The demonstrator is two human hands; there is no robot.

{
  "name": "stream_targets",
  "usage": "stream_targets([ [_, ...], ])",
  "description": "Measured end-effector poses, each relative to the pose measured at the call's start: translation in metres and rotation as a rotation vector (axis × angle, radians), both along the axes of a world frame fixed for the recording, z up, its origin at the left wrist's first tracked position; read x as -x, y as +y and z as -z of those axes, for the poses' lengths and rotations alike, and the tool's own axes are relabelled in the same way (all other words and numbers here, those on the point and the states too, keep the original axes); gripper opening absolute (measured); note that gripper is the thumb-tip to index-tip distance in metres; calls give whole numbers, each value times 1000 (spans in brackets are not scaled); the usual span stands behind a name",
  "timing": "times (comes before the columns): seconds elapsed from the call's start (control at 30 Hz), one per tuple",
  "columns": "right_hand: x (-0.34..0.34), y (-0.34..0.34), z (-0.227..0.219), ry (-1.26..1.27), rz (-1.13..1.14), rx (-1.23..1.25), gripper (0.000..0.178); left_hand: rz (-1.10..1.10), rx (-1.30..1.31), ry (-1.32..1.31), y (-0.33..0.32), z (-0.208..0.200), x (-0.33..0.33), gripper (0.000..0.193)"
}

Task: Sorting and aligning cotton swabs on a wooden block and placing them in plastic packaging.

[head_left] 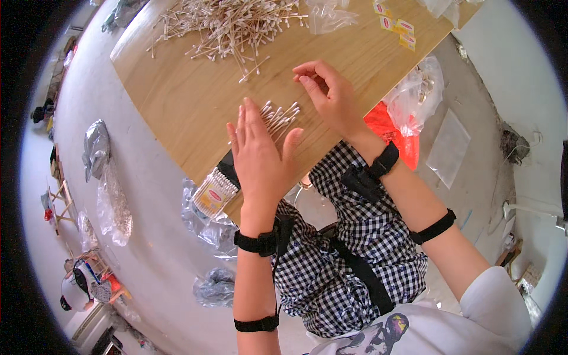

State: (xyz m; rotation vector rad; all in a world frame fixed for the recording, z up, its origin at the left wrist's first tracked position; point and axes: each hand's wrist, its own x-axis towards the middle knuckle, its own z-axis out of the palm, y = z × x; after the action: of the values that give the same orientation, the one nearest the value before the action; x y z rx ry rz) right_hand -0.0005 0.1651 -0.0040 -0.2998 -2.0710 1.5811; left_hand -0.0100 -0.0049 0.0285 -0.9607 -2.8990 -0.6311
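Several cotton swabs (278,120) lie in a small loose bundle near the front edge of the wooden table. Beside them, my left hand (260,157) is spread with its fingers straight and its thumb apart, partly covering the bundle. My right hand (334,97) hovers over the table just right of the bundle, fingers loosely curled and nothing visible between them. A clear pack of cotton swabs (214,194) with a yellow label sits at the table's edge, left of my left wrist. Next to it a black object (228,165) is partly hidden by my left hand.
A large heap of cotton swabs (231,26) covers the far side of the table (177,112). Small yellow labels (397,25) and clear plastic bags (331,15) lie at the far right. A red bag (393,130) hangs below the right edge.
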Motion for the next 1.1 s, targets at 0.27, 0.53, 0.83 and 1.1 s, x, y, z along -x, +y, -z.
stream_targets([
  [0.27, 0, 0, -3, 9, -42, -176, 12, -85, 109, -2, -10, -12, -12, 94],
  [0.53, -1, 0, -3, -13, -58, -179, 12, -205, 84, 143, 21, 1, -25, 95],
  [0.83, 1, -1, -2, -42, -61, -233, 14, -117, 191, 123, 8, 14, 15, 96],
  [1.1, -1, 1, -1, -41, -52, -286, 13, -45, 212, 142, 5, 13, -33, 101],
])
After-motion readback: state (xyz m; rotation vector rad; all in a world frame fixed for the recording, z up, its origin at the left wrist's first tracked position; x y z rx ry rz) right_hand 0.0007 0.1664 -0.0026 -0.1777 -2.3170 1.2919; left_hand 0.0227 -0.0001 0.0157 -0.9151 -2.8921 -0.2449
